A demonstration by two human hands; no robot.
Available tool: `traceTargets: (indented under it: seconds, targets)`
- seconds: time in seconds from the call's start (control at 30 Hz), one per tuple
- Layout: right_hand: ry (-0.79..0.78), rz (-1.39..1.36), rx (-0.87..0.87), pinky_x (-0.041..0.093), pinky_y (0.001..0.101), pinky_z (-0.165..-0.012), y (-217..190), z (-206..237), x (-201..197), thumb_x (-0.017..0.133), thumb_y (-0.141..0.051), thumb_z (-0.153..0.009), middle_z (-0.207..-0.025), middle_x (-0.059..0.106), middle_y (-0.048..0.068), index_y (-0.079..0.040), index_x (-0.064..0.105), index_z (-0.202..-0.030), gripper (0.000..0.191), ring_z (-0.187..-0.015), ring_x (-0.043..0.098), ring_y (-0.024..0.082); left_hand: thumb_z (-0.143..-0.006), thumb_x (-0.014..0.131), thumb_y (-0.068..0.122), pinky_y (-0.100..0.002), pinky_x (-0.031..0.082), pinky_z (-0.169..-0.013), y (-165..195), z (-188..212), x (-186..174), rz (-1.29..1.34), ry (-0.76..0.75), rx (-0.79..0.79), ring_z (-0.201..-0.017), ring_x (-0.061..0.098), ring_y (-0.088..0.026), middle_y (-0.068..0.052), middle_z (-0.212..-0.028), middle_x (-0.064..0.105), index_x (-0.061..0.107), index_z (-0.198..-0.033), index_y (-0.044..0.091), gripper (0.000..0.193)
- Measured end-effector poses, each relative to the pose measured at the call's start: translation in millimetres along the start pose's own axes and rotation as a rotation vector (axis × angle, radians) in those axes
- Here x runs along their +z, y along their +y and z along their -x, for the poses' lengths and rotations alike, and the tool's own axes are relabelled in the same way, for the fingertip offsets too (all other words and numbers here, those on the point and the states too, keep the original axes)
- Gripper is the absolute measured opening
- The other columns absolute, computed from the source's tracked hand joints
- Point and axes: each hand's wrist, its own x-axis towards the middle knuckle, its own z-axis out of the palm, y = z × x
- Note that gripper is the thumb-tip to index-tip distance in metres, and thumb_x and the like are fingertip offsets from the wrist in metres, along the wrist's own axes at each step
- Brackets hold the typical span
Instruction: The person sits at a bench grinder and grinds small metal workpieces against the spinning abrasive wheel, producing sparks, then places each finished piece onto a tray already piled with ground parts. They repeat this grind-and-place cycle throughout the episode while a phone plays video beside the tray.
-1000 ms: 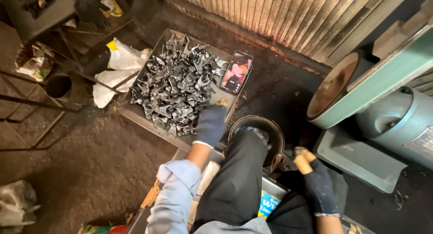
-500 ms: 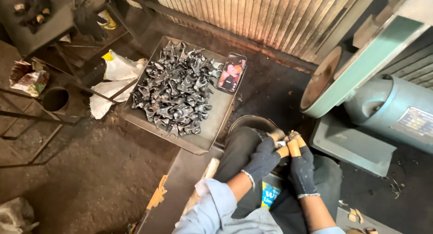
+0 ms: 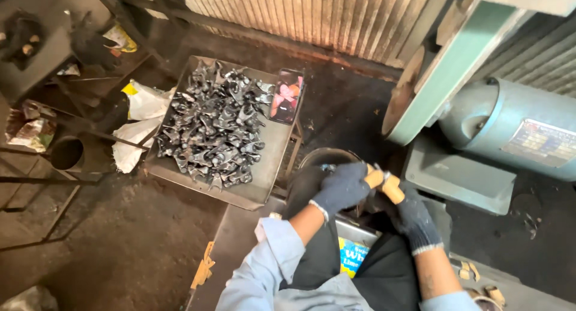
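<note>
Both my hands wear dark knit gloves with tan fingertips. My left hand and my right hand meet in front of me, together pinching a small grey metal part between the fingertips. They hover over a dark round bowl by my knee. To the left, a flat metal tray carries a heap of several grey metal forgings. A phone with a lit screen lies on the tray's far right corner.
A belt grinder with a green guard and a grey-blue motor stands at the right. White plastic bags lie left of the tray, beside dark metal frames. Corrugated metal wall runs behind.
My left hand left the tray's near edge and came right to meet my right hand over the bowl. The view shifted closer to the grinder.
</note>
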Motion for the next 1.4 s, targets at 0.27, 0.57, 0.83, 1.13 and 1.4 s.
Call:
traceTargets:
  seconds: [0.27,0.57,0.83,1.13,1.4]
  targets:
    - [0.162,0.368,-0.232,0.056,0.0445,-0.088,-11.5,-68.2,17.0,0.063,-0.019,-0.092,-0.105,0.073,0.014,-0.001,0.062,-0.123,0.035,-0.099,0.069,0.029,-0.101,0.046,0.042,-0.055,0.051,-0.086,2.7,-87.7,74.8,-0.100,0.094,-0.122,-0.103,0.065,-0.047,-0.025,-0.113,0.069,0.066,-0.115,0.008,0.042]
    - [0.348,0.584,-0.440,0.052,0.0330,-0.080,-32.1,-34.5,10.8,0.068,-0.027,-0.102,-0.102,0.072,0.008,0.005,0.068,-0.121,0.038,-0.093,0.067,0.019,-0.101,0.061,0.028,-0.037,0.052,-0.093,-51.1,-81.1,100.7,0.762,0.056,0.056,-0.107,0.065,-0.019,-0.007,-0.114,0.072,0.065,-0.126,0.002,0.037]
    - [0.208,-0.040,-0.417,0.051,0.0287,-0.079,-14.4,-37.5,20.0,0.066,-0.024,-0.110,-0.111,0.066,0.008,0.006,0.064,-0.134,0.039,-0.095,0.061,0.015,-0.099,0.065,0.030,-0.037,0.052,-0.083,-41.9,-103.9,96.8,0.243,0.045,0.082,-0.091,0.069,-0.022,-0.016,-0.105,0.073,0.073,-0.120,0.006,0.033]
    - [0.286,0.092,-0.495,0.052,0.0280,-0.083,-36.4,-23.4,21.8,0.062,-0.016,-0.105,-0.113,0.067,0.006,0.001,0.062,-0.131,0.030,-0.097,0.063,0.013,-0.101,0.066,0.026,-0.035,0.053,-0.087,-33.6,-103.7,120.1,0.726,-0.007,0.149,-0.100,0.067,-0.018,-0.013,-0.110,0.075,0.070,-0.126,0.003,0.035]
    - [0.357,0.619,-0.367,0.049,0.0306,-0.093,-39.2,6.2,31.0,0.075,-0.017,-0.092,-0.114,0.070,0.009,0.000,0.063,-0.134,0.047,-0.105,0.063,0.017,-0.102,0.070,0.029,-0.046,0.052,-0.080,-48.2,-51.5,90.7,-0.073,-0.018,0.239,-0.093,0.072,-0.039,-0.023,-0.110,0.071,0.060,-0.144,0.004,0.050]
